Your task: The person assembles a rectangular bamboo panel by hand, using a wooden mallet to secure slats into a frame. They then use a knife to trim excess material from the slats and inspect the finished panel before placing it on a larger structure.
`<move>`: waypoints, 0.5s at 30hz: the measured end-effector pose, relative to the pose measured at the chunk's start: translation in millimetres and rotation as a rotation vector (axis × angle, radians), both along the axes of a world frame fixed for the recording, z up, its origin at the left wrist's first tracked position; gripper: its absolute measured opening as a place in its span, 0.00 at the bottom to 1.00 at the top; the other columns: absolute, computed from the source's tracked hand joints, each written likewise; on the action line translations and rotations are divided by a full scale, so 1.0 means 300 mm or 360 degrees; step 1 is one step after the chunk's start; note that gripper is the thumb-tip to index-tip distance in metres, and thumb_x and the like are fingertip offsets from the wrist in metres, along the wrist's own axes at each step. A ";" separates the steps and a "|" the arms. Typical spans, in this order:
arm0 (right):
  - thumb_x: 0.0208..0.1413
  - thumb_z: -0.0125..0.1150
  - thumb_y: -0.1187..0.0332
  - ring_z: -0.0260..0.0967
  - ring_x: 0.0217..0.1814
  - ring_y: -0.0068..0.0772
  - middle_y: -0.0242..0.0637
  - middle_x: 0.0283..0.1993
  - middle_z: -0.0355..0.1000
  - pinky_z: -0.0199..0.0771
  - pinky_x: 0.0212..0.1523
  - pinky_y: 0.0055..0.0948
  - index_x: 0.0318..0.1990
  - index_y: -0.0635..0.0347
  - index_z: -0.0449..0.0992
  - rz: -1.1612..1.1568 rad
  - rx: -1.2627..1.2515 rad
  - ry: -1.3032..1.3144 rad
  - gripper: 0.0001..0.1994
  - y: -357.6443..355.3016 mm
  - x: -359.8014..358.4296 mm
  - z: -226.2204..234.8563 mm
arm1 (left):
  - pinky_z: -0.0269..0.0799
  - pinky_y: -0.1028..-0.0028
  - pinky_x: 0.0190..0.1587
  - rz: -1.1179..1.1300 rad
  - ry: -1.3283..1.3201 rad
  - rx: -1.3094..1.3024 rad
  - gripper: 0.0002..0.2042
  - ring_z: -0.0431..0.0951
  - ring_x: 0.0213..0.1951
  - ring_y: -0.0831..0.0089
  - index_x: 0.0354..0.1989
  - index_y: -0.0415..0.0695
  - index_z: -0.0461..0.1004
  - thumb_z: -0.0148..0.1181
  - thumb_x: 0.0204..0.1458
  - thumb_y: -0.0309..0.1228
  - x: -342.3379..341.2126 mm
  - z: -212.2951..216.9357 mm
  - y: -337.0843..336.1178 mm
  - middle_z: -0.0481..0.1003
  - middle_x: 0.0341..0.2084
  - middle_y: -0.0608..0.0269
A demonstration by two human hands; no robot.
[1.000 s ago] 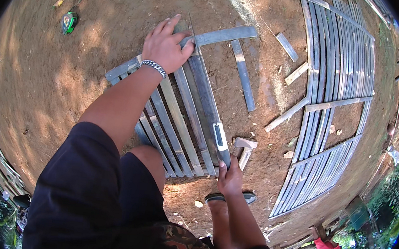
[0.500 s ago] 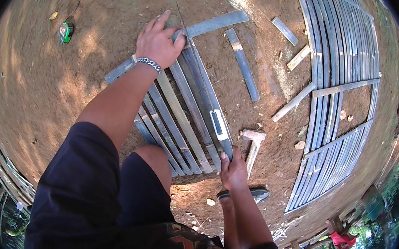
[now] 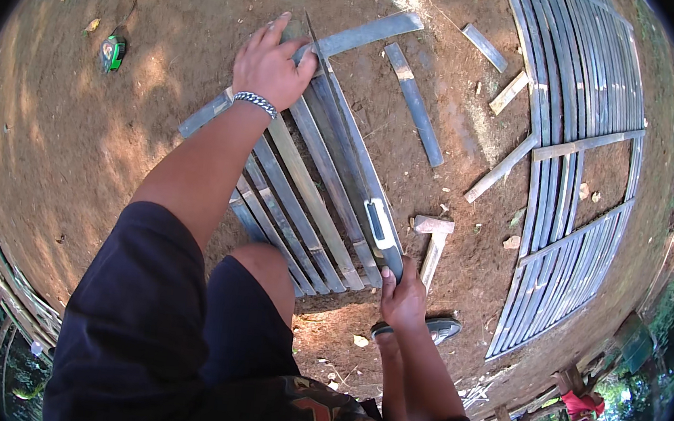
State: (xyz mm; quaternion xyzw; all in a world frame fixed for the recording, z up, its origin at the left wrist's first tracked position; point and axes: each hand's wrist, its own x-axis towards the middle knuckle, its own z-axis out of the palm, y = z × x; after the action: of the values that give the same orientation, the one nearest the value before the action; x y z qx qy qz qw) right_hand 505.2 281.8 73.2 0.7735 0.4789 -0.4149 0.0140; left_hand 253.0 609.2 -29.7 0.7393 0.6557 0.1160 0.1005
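- Handsaw (image 3: 371,207), white and dark at the grip, sits in the person's right hand (image 3: 404,294), fingers wrapped around the handle's lower end, off the slatted panel's (image 3: 315,200) lower right corner.
- Its thin blade slants along the panel's right edge and crosses the cross strip (image 3: 374,34) near the upper right corner; from where I stand, I cannot tell how deep it bites.
- Left hand (image 3: 276,65) is spread over the panel's upper edge, palm down, thumb just beside the blade; a chain bracelet (image 3: 256,103) circles that wrist.
- That cross strip juts out beyond the panel's upper right corner.
- One bare knee (image 3: 262,272) is by the panel's lower left side.
- Just off the panel's right edge, a loose slat (image 3: 414,108) lies on the bare ground (image 3: 187,1).
- A wooden mallet (image 3: 434,226) lies near the right hand, close to a sandal (image 3: 443,328).
- Farther right, short offcuts (image 3: 485,46) are scattered beside a bigger slatted frame (image 3: 587,145).
- Over on the left, well apart, a green and black tape measure (image 3: 112,52) rests on the dirt.
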 end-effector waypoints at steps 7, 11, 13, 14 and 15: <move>0.66 0.53 0.55 0.74 0.41 0.70 0.65 0.41 0.74 0.73 0.42 0.59 0.56 0.61 0.67 -0.0025 -0.0064 -0.0038 0.21 0.020 -0.019 0.019 | 0.61 0.55 0.67 0.0001 0.0012 -0.0033 0.18 0.65 0.66 0.57 0.47 0.59 0.84 0.53 0.55 0.48 0.002 0.012 -0.002 0.66 0.67 0.62; 0.65 0.54 0.55 0.74 0.41 0.71 0.65 0.42 0.74 0.73 0.43 0.58 0.56 0.62 0.66 -0.0033 -0.0074 -0.0016 0.21 0.084 -0.056 0.000 | 0.60 0.55 0.67 -0.0005 -0.0029 -0.0009 0.18 0.66 0.66 0.57 0.47 0.59 0.84 0.53 0.55 0.48 0.004 0.005 0.000 0.66 0.67 0.62; 0.64 0.55 0.55 0.74 0.41 0.70 0.64 0.42 0.74 0.74 0.43 0.58 0.57 0.61 0.66 -0.0027 -0.0152 -0.0061 0.22 0.119 -0.084 -0.002 | 0.60 0.55 0.67 -0.0009 -0.0006 -0.0030 0.18 0.66 0.66 0.57 0.47 0.59 0.84 0.53 0.55 0.48 -0.002 0.002 -0.005 0.66 0.67 0.62; 0.64 0.55 0.55 0.74 0.41 0.70 0.65 0.42 0.74 0.74 0.43 0.58 0.57 0.61 0.66 -0.0034 -0.0124 -0.0057 0.22 0.106 -0.080 0.002 | 0.60 0.55 0.67 -0.0009 0.0003 -0.0037 0.18 0.66 0.66 0.57 0.47 0.58 0.84 0.53 0.55 0.48 -0.004 0.002 -0.003 0.66 0.67 0.62; 0.64 0.55 0.55 0.74 0.41 0.70 0.65 0.41 0.74 0.73 0.43 0.58 0.57 0.61 0.66 -0.0041 -0.0097 -0.0053 0.22 0.073 -0.067 0.013 | 0.60 0.55 0.67 -0.0004 0.0002 -0.0035 0.18 0.66 0.66 0.57 0.47 0.59 0.84 0.53 0.55 0.48 -0.005 0.003 -0.003 0.66 0.67 0.62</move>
State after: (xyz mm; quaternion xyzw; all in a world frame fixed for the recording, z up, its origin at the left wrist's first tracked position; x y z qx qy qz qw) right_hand 485.2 303.6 77.1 0.7856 0.4556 -0.4167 0.0401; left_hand 251.4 608.4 -28.9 0.7390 0.6561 0.1082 0.1085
